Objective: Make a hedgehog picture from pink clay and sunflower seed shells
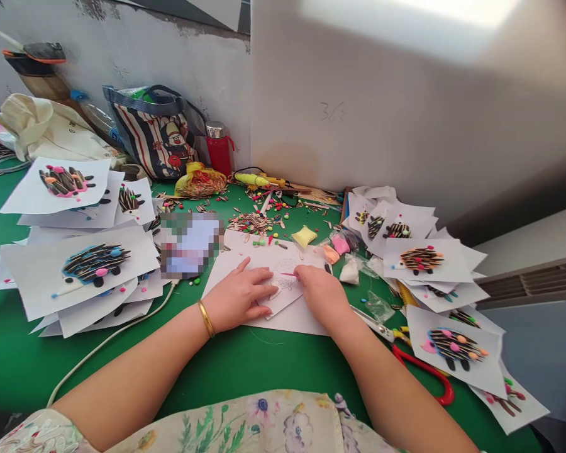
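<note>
My left hand (pixel 239 290) lies on a small white sheet with its fingers spread, a gold bangle at the wrist. My right hand (pixel 321 294) pinches a thin pink stick (pixel 289 274), its tip pointing left over a round line drawing (pixel 287 283) on that sheet. Beneath is a larger white sheet (pixel 226 251). Just beyond my right hand are lumps of soft clay: yellow (pixel 304 236), orange (pixel 331 254), pink (pixel 340 243) and white (pixel 349 272). The far end of the stick is hidden by my fingers.
Stacks of hedgehog pictures stand left (pixel 80 270) and right (pixel 424 261). Red-handled scissors (pixel 424 371) lie by my right forearm. A phone (pixel 191 245) with a cable is left of the paper. Seeds and beads (pixel 252 222), a red flask (pixel 218 151) and a striped bag (pixel 146 135) are behind.
</note>
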`<state>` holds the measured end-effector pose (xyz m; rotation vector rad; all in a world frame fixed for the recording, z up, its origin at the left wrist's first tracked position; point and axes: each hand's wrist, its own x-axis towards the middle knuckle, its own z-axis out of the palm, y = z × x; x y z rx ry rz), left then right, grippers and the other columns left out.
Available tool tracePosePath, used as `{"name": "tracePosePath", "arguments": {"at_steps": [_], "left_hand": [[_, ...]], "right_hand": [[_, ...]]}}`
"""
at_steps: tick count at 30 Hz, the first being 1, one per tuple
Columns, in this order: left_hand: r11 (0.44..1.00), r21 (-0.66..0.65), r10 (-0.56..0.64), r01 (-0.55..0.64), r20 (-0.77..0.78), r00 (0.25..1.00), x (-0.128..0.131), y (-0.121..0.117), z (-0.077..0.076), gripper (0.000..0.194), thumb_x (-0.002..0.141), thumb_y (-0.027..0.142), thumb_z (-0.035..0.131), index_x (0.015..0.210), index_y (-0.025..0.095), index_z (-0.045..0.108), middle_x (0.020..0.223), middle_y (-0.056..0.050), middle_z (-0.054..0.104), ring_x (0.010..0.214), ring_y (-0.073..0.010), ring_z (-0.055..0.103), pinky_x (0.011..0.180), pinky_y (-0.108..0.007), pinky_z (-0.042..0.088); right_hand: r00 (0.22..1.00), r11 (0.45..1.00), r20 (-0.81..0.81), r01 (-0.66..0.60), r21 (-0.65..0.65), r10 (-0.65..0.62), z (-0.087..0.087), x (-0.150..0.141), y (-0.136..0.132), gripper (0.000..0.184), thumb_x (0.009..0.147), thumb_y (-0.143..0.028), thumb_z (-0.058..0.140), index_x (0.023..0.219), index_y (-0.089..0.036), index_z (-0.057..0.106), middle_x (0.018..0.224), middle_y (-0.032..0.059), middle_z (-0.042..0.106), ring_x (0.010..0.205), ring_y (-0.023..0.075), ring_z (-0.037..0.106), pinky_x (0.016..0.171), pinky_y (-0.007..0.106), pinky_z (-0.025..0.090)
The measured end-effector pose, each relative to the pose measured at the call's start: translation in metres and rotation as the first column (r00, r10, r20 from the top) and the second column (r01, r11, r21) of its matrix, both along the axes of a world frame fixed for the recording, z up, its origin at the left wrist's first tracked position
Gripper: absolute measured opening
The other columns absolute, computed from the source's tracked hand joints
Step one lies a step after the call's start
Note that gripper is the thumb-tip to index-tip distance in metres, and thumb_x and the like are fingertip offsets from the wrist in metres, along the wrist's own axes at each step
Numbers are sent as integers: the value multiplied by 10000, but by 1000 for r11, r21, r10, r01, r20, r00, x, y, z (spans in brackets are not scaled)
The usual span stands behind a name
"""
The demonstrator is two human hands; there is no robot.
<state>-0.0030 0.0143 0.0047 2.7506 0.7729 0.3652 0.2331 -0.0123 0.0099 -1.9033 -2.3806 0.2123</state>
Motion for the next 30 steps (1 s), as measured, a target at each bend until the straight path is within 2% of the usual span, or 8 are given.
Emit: {"name": "tracePosePath", "arguments": {"at_steps": [7, 12, 30], "left_hand": [[997, -43, -64, 66, 36, 997, -1, 3, -1, 313, 891, 386, 589, 1169, 258, 658, 1332, -115, 568, 1233, -267, 541, 1152, -558, 233], [998, -51, -29, 30, 8, 1000, 1, 1, -1, 391, 889, 410, 589, 1243, 248, 620, 1373, -135, 540, 1253, -276, 523, 1147, -571, 233], [999, -35, -24, 24, 5, 1000, 1, 0, -1, 397, 877, 413, 604, 1244, 263, 623, 1360, -121, 539, 1250, -275, 517, 1150, -563, 240]], "right_hand": [[992, 992, -61, -105, 68, 109, 3, 0, 0, 220, 973, -223, 463, 1081, -239, 654, 991, 46, 679, 949, 193, 560, 792, 314, 311], [991, 986, -64, -109, 122, 117, -4, -7, 2, 216, 929, -168, 540, 1031, -290, 686, 1003, 20, 692, 978, 195, 530, 818, 347, 264], [977, 973, -44, -204, 107, 210, -2, -13, 7, 174, 942, -228, 551, 999, -304, 697, 1003, 10, 691, 1006, 200, 492, 909, 374, 240]]}}
